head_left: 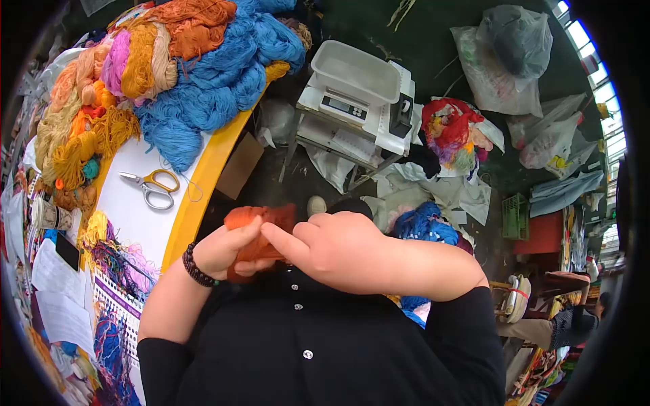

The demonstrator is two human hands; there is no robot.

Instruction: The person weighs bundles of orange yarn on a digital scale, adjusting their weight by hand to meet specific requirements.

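A small bundle of rust-orange yarn [252,252] is held in front of my black shirt. My left hand [227,249], with a dark beaded bracelet at the wrist, grips this bundle between thumb and fingers. Across it from the other side reaches my right hand [338,245], fingers curled and index fingertip against the left thumb at the yarn. Whatever the right fingers pinch is hidden behind the hand. On the yellow-edged white table [130,220], scissors [150,184] with one yellow and one grey handle lie near a loose blue thread.
Blue yarn skeins [217,81] and orange skeins [196,27] pile up on the table's far end. A phone [68,252] lies by papers. A scale with a white tray [355,71] stands on a small stand ahead. Plastic bags [501,61] and yarn heaps [457,135] sit at right.
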